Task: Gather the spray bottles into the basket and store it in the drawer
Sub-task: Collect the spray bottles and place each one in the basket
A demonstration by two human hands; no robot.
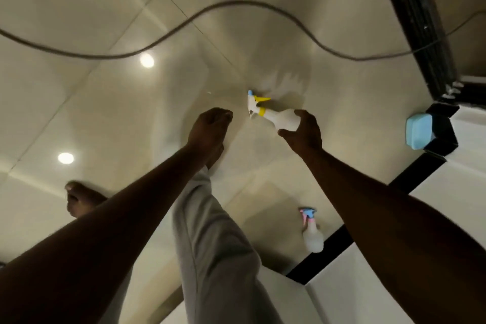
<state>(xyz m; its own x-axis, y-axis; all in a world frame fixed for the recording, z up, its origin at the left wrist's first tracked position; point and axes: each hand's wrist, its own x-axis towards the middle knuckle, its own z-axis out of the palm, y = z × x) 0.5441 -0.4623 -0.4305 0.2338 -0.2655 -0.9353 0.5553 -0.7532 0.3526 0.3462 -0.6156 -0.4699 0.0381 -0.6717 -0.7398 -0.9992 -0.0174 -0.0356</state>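
Note:
My right hand (305, 131) grips the body of a white spray bottle (281, 118) that has a yellow trigger and collar and a blue nozzle. The bottle is tilted, with its nozzle pointing left, just above the beige tiled floor. My left hand (210, 123) hovers to the left of the nozzle, fingers curled and holding nothing. A second spray bottle (313, 238), translucent with a pink and blue head, lies on the floor by the black skirting to the lower right. A light blue basket-like container (418, 131) sits at the right against the wall.
A dark cable (236, 4) snakes across the floor beyond the hands. A black door track (410, 8) runs at the top right. My grey-trousered leg (210, 231) and a bare foot (79, 200) stand below. White wall panels (420, 218) lie to the right.

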